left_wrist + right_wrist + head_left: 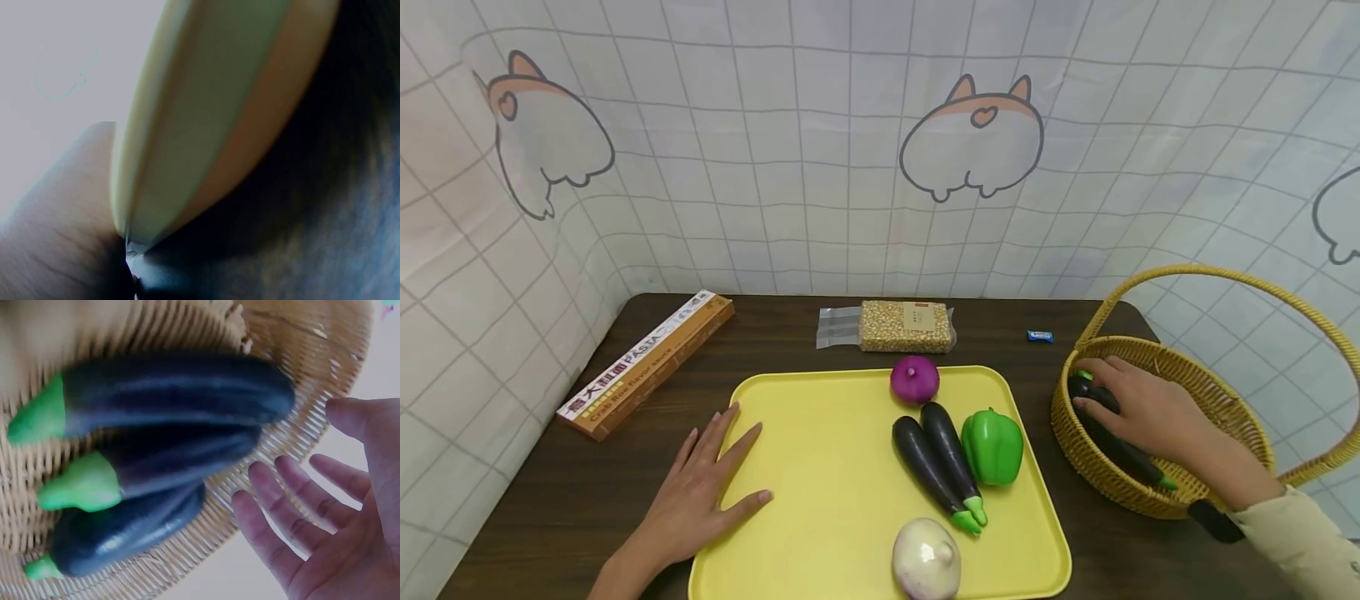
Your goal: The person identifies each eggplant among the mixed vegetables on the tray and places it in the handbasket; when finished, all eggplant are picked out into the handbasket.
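Staged tabletop set: cartoon backdrop sheet (pixel 880 142), toy vegetables (pixel 955 450).

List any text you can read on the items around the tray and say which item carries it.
"PASTA": on the long box, after red Chinese characters I cannot make out.
"Crab Roe flavor sauce": smaller line on the same box, hard to read and uncertain.
Corn pack: its label is too small to read.
Blue wrapper: print too small to read.
Wrist views: no text.

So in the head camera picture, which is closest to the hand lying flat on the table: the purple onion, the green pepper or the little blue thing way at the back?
From the left hand:
1. Purple onion, at the tray's back edge.
2. Green pepper, on the tray's right side.
3. Little blue thing, at the table's back, near the basket.
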{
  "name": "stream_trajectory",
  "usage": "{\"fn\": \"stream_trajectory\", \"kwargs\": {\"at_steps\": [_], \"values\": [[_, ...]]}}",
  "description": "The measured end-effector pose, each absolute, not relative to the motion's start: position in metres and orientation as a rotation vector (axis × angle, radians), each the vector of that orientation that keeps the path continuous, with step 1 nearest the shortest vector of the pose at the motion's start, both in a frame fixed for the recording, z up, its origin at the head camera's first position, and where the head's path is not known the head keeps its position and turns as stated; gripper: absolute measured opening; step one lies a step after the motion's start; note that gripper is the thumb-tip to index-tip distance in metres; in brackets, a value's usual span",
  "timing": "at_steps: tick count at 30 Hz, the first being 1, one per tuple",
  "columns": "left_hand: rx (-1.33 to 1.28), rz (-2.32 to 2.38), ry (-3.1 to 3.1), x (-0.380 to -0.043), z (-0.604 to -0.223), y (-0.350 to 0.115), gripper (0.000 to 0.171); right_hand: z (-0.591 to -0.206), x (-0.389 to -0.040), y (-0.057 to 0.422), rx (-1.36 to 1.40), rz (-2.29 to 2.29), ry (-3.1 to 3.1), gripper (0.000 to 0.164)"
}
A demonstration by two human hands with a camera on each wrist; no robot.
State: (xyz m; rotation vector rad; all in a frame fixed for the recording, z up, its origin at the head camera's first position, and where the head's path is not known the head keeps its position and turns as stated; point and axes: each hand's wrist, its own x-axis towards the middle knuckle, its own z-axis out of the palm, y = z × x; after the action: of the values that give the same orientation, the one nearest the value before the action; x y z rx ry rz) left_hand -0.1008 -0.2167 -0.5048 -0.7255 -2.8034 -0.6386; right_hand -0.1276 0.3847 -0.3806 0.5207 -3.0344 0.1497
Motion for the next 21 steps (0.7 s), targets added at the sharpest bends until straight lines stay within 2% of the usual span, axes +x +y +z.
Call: {"fn": "stream_trajectory", "kwargs": {"at_steps": [9, 21], "values": [[-0.714, -0.64, -2.814, -0.1, -0.505, -0.218, 0.085, -0.361, -0.127, 0.369, 0.612, 0.161, -2.913, 0.048], [-0.727, -0.642, -2.798, -0.102, -0.506, -0.218, 0.085, -0.355, -0.124, 0.309, 0.739, 0.167, -2.833, 0.045]]}}
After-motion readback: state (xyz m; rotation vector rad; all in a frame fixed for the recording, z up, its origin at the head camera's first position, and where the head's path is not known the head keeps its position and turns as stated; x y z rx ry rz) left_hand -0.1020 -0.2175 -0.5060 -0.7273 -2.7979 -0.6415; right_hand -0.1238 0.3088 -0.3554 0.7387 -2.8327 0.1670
